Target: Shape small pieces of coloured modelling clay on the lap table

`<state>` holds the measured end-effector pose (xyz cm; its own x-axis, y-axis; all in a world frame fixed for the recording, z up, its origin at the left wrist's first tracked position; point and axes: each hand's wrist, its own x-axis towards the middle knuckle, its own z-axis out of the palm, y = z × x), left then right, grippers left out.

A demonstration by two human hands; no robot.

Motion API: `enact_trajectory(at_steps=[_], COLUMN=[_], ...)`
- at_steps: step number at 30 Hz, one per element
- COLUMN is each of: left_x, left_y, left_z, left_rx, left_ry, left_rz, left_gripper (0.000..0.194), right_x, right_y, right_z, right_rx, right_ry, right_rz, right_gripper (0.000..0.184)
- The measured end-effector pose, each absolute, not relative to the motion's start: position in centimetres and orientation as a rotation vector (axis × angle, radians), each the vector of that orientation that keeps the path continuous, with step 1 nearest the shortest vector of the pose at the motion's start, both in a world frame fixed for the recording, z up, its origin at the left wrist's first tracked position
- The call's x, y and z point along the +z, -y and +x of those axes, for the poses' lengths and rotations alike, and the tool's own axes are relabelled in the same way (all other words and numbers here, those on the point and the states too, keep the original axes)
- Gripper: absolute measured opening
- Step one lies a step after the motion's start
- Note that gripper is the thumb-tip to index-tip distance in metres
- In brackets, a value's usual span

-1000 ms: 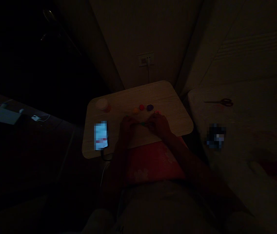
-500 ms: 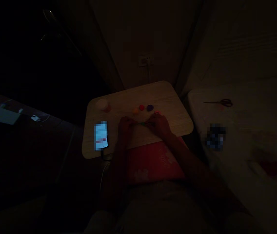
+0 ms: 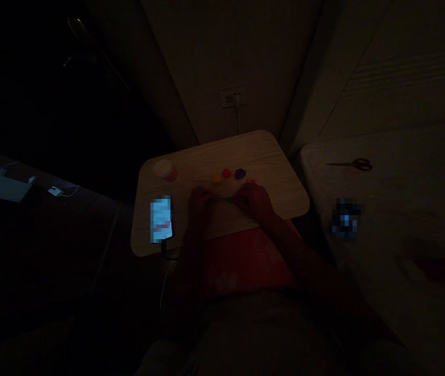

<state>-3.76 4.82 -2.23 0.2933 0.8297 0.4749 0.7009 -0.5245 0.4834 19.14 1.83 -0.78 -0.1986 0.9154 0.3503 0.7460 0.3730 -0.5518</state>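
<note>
Over the small wooden table (image 3: 191, 162), both my hands are closed with fingertips pinched, facing each other. A thin strand with a green piece (image 3: 228, 199) spans the gap between them; the dim light hides its exact kind. My left hand (image 3: 200, 203) grips its left end, and my right hand (image 3: 257, 201) pinches its right end, close to the green part. Just beyond them lie small coloured lumps: a yellow one (image 3: 217, 178), a red one (image 3: 226, 173) and a purple one (image 3: 240, 174). A pinkish-red piece (image 3: 252, 180) is partly behind my right hand.
A lidded tub (image 3: 164, 170) stands at the table's back left. Nearer on the left lies a lit phone (image 3: 161, 219) with a cable. To the right, scissors (image 3: 358, 164) and a blurred dark object (image 3: 346, 219) rest on a pale surface. A wall socket (image 3: 233, 97) is behind.
Both hands stay nearly in place with the strand held between them. The view has shifted very slightly, and the red cloth below the table looks darker.
</note>
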Motion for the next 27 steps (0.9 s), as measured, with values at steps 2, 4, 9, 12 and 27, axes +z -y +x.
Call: enact_trajectory(at_steps=[2,4,9,12,27], left_x=[-2.3,-2.3,-2.2,-2.0,-0.5], left_y=[-4.9,-5.0,-5.0,-5.0,-3.4], left_z=[-3.8,-3.8,-3.7,-3.7,-1.8], left_rx=[1.042,1.032,1.010,1.017,1.216], left_ry=[-1.443,-1.470,-1.454,-1.441,-1.385], left_rz=[2.366,2.352,2.364,2.384,2.403], left_gripper=[0.029,0.029,0.030,0.029,0.028], right_x=[-0.7,-0.6,-0.7,-1.0,-1.7], right_y=[-1.8,-1.8,-1.9,-2.0,-2.1], right_z=[19.1,19.1,19.1,19.1,19.4], right_rx=[0.352,0.363,0.365,0.369,0.513], right_ry=[2.002,2.002,2.005,2.018,1.699], right_rz=[-1.429,-1.436,-1.447,-1.437,-1.248], right_gripper=[0.012,0.010,0.013,0.013,0.018])
